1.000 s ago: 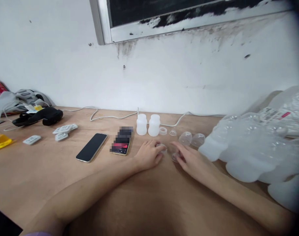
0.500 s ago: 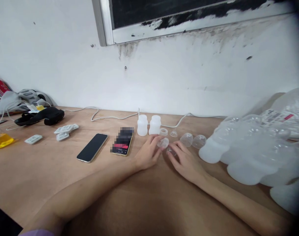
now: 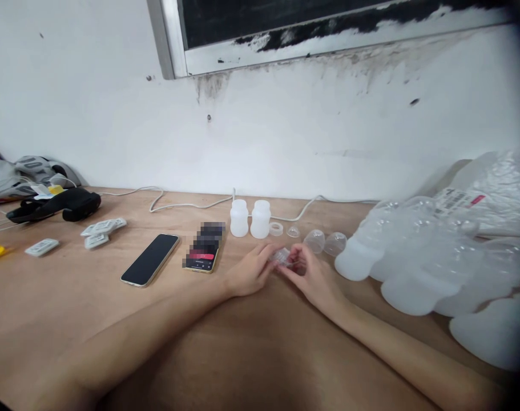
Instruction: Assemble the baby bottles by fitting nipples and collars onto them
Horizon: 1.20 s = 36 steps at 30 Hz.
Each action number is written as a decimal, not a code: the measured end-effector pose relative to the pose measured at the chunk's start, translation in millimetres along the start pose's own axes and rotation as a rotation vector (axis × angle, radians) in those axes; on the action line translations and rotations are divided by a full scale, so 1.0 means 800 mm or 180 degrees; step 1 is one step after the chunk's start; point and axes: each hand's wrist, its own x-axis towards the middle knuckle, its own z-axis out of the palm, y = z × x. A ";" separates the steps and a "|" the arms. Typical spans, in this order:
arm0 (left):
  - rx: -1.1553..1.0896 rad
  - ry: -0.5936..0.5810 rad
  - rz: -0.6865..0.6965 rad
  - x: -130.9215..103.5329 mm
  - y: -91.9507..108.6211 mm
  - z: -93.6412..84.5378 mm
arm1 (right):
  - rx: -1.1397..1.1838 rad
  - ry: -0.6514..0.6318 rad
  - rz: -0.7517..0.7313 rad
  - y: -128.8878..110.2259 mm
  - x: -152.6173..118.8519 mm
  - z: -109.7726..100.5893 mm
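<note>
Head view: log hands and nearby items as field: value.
left hand: fingers on clear plastic part
right hand: fingertips at that part; exact grip partly hidden
behind hands: two white bottles, upright, side by side
right of bottles: ring, clear nipple, two clear domed caps
far right: cluster of capped bottles
left: two phones

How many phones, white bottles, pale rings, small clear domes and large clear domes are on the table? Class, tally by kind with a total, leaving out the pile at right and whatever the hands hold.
Phones: 2
White bottles: 2
Pale ring: 1
Small clear dome: 1
Large clear domes: 2
Total: 8
</note>
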 end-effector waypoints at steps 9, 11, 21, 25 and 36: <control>-0.0105 -0.0293 -0.0357 0.002 0.003 -0.002 | -0.0213 0.0133 -0.0411 -0.007 -0.003 -0.003; -0.0216 -0.0251 -0.0399 0.003 0.002 -0.003 | -0.0302 0.0168 -0.0503 -0.008 -0.004 -0.003; -0.1019 -0.0158 -0.0661 0.003 -0.009 -0.002 | -0.0358 0.0122 -0.0628 -0.007 -0.006 -0.005; -0.1080 -0.0080 -0.0710 0.003 -0.012 0.001 | -0.0365 0.0158 -0.0703 -0.006 -0.006 -0.005; -0.0970 -0.0016 -0.0924 0.003 -0.007 -0.006 | -0.0510 0.0318 -0.0802 -0.006 -0.008 -0.007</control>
